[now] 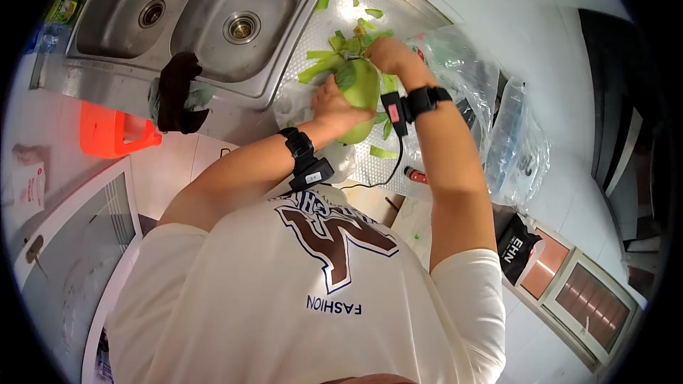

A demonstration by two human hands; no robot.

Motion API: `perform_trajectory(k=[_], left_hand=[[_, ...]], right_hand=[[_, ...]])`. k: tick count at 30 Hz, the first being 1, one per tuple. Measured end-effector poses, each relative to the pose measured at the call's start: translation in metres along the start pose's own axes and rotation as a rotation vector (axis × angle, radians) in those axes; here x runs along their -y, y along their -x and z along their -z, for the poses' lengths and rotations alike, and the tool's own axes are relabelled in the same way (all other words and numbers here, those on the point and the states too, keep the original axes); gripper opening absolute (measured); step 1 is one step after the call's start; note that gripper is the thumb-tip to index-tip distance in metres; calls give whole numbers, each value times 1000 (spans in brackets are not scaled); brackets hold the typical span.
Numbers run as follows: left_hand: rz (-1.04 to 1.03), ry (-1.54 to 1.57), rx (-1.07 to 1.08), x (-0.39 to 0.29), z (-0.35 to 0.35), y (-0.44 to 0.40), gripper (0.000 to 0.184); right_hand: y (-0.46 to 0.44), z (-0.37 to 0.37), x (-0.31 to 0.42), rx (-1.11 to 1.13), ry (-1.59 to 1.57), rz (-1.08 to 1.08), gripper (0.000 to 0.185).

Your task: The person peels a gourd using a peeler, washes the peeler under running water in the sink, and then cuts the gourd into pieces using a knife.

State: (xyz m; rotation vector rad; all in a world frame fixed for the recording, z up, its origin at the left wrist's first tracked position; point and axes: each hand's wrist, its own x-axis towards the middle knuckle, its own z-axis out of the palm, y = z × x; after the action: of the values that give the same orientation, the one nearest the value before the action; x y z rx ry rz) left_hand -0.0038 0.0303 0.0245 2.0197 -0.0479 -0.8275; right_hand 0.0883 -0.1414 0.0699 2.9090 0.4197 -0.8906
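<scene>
A large, long green gourd (366, 89), pale where its skin is off and darker near one end, lies on the textured counter beside the sink. My left hand (333, 108) is wrapped against its left side. At the gourd's far end my right hand (388, 55) is closed, its fingers curled; a tool, if any, is too hidden there to make out. Strips of green peel (321, 68) lie around the gourd, mostly by its far end and along both sides.
A double steel sink (274, 78) stands at the left, with a dark cloth (179, 92) over its front edge. Clear plastic bags (455, 64) lie to the right. A small red object (415, 175) sits near the counter's front. An orange container (107, 131) is at the lower left.
</scene>
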Motion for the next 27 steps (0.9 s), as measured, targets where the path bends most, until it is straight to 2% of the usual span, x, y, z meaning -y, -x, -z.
perform_trajectory(k=[3,5,7,9,13,16,21,24,26,27], left_hand=[[-1,30,18,0,0,1,129],[5,28,3,1,1,2,130],[12,27,20,0,3,1,131],[19,30,29,-4,6,3,131],[25,31,34,2,1,-1,131],[0,40,11,6,-3,-3,130],[-24,59,22,9,-5,-5,131],[-52,43,29,8,-4,-7,133],[-68,31,41,10,-4,-10,134],[-62,39,45,9,-3,-8,133]], right_hand=[[-11,-28,-22,57,113,-20,29],[6,-41,-22,49,-97,-129,31],[36,-38,-17,-17,-151,-86,30],[68,-39,-6,-359,-571,-311,29],[123,-27,50,-514,-560,-383,31],[139,-42,73,-610,-555,-306,33],[103,-39,61,-613,-382,-355,33],[76,-50,41,-534,-323,-360,35],[70,-62,34,-769,-554,-524,33],[74,-71,33,-767,-557,-523,33]])
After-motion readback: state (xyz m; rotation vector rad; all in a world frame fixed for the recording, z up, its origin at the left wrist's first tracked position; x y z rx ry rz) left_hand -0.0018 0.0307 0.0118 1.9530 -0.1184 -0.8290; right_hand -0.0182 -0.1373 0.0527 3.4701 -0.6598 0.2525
